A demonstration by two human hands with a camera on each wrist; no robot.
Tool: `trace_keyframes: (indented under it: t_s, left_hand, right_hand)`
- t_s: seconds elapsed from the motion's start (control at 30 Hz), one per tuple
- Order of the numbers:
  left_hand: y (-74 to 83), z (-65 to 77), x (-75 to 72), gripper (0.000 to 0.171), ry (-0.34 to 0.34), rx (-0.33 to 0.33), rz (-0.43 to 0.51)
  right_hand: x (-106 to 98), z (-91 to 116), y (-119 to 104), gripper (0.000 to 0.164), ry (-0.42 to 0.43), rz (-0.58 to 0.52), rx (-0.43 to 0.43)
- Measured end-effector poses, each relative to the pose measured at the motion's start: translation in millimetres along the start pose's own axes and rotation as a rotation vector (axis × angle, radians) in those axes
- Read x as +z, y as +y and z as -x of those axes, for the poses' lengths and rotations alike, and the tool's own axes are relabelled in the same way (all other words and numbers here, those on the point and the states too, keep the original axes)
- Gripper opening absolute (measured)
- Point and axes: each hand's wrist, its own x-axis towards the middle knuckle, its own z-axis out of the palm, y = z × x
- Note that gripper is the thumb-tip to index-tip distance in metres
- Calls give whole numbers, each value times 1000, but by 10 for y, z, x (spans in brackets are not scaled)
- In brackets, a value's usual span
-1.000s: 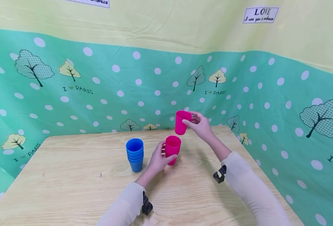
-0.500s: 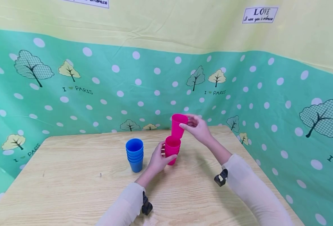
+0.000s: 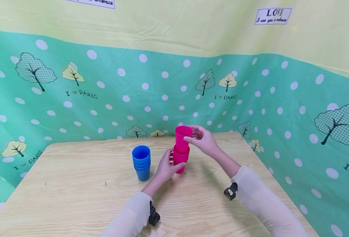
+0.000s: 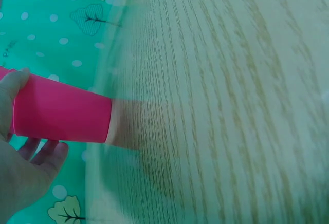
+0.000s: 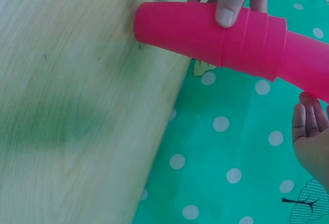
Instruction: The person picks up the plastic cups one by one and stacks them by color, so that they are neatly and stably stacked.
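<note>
My left hand (image 3: 166, 168) grips a stack of pink cups (image 3: 180, 158) that stands upright on the table, thumb across the near side. In the right wrist view several rims of this pink stack (image 5: 252, 41) show one above another. Above it my right hand (image 3: 204, 141) pinches a single pink cup (image 3: 182, 138) near its rim, and the cup's lower end sits inside the mouth of the stack. To the left stands a stack of nested blue cups (image 3: 141, 163), mouth up, touched by neither hand.
The wooden table (image 3: 73, 184) extends to a polka-dot curtain (image 3: 115, 89) behind and on the right side. A black wrist camera (image 3: 154, 214) is strapped on the left sleeve, and another wrist camera (image 3: 230, 191) on the right.
My right hand has brought its pink cup left and down, from above the pink stack into its top. My left hand and the blue cups have stayed in place.
</note>
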Motion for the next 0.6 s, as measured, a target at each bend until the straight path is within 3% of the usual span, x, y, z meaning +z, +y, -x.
trace_keyframes:
  t_s: [0.6]
  left_hand:
    - [1,5,0,74,1,7,-2]
  right_hand:
    - [66,60,215,55,-56,57,-5]
